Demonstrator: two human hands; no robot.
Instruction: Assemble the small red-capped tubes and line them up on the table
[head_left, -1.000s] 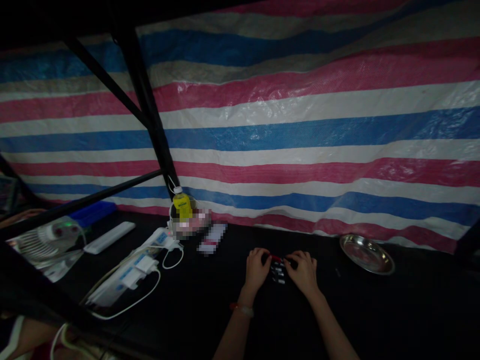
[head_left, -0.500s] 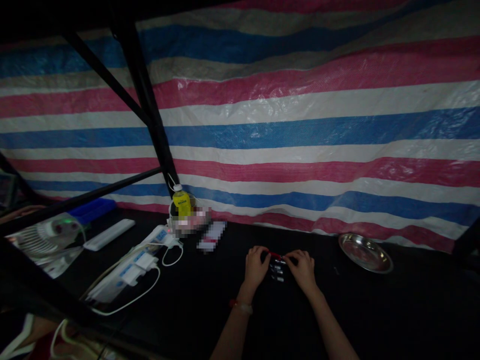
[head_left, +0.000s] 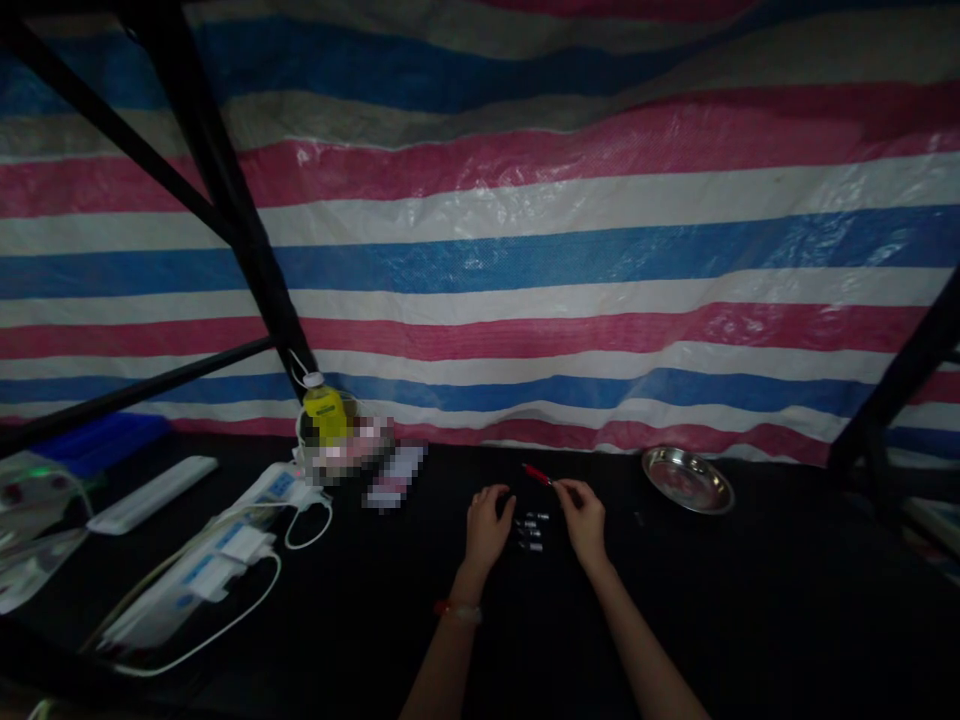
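My right hand [head_left: 583, 520] pinches one end of a slim red pen-like stick [head_left: 537, 474], which points up and to the left above the black table; its exact kind is too small to make out. To the left, my left hand [head_left: 487, 525] is near the table with its thumb and fingers apart and nothing visible in them. Between the two hands lie several small shiny silvery pieces [head_left: 533, 533], lined up one below another on the dark surface. A red band [head_left: 442, 607] circles my left wrist.
A round metal dish [head_left: 688, 482] stands to the right. On the left are a yellow bottle [head_left: 327, 412], a blurred-out flat item [head_left: 397, 476], a power strip [head_left: 202, 570] with white cables, a white bar [head_left: 154, 494] and a blue tray [head_left: 105, 443]. Striped sheeting [head_left: 540, 260] hangs behind.
Both hands held the red stick between them; now my left hand has let go and my right hand alone holds it, tilted upward. The view has turned slightly right.
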